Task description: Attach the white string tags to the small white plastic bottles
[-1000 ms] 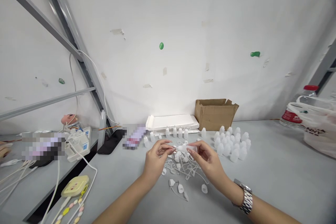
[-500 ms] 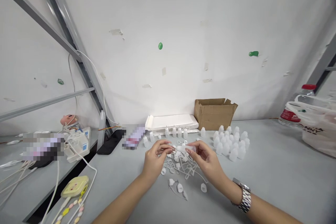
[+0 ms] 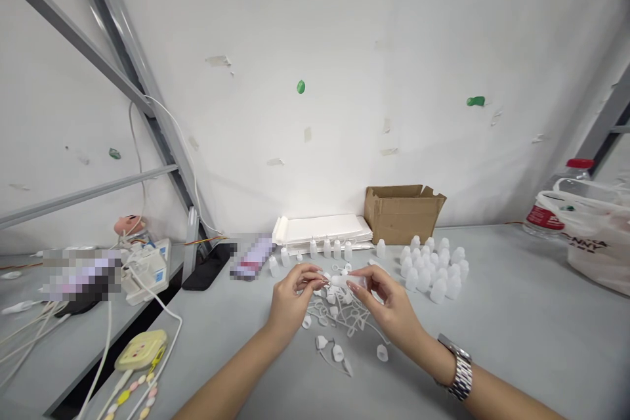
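Between the fingers of my right hand [image 3: 388, 298] a small white squeeze bottle [image 3: 346, 281] lies on its side, with its narrow end pointing left. My left hand [image 3: 291, 298] pinches at that narrow end; whatever its fingertips hold there is too small to make out. Below both hands spreads a tangle of white caps with thin straps [image 3: 344, 315]. Nearer to me lie a few loose caps [image 3: 337, 351] and a single cap [image 3: 382, 353]. Several bottles with thin tips [image 3: 327, 249] stand in a row behind my hands.
Several upright bottles without tips [image 3: 433, 266] cluster to the right. At the wall are a cardboard box [image 3: 406, 216] and stacked white sheets [image 3: 322, 228]. Phones [image 3: 253, 257], a yellow case [image 3: 142, 349] and cables lie left. A plastic bag [image 3: 598, 243] and a red-capped bottle [image 3: 544, 216] stand far right.
Almost nothing differs. My right fingers have shifted very slightly on the bottle, and both hands keep their place over the tangle of caps.
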Tool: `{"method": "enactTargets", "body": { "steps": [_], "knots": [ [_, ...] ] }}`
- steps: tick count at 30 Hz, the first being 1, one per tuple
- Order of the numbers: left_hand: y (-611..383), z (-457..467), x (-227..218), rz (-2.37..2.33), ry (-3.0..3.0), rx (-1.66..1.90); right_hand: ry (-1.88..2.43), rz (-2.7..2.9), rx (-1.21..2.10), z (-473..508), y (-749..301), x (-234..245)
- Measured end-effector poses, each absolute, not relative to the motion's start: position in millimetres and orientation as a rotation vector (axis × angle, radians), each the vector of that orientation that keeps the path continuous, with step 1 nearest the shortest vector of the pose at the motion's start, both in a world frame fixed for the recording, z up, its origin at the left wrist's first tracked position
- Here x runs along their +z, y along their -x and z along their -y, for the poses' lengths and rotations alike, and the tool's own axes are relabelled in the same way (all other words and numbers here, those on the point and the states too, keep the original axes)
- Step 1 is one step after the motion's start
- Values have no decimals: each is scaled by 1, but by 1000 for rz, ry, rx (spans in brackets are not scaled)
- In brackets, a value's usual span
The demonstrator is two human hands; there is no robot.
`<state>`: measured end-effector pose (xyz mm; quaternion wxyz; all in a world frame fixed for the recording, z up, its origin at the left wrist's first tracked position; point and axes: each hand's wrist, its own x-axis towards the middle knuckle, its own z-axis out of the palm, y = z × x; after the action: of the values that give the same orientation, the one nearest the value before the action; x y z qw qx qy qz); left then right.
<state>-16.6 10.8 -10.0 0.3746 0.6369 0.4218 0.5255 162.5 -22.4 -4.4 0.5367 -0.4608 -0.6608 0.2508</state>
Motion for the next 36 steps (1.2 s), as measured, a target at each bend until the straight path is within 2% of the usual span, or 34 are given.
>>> {"method": "enactTargets", "body": {
  "steps": [10, 25, 29, 36],
  "knots": [
    [21, -11, -14, -1114, -2016, 1295, 1142, 1698, 534, 20, -166, -3],
    [24, -12, -23, -1112, -2236, 1229, 1165, 1796, 539, 21, -164, -2],
    [22, -11, -16, -1141, -2151, 1235, 1151, 1693, 622, 19, -164, -1],
    [21, -10, -8, -1131, -2030, 1316, 1080, 1307, 959, 10, -166, 4]
  ]
}}
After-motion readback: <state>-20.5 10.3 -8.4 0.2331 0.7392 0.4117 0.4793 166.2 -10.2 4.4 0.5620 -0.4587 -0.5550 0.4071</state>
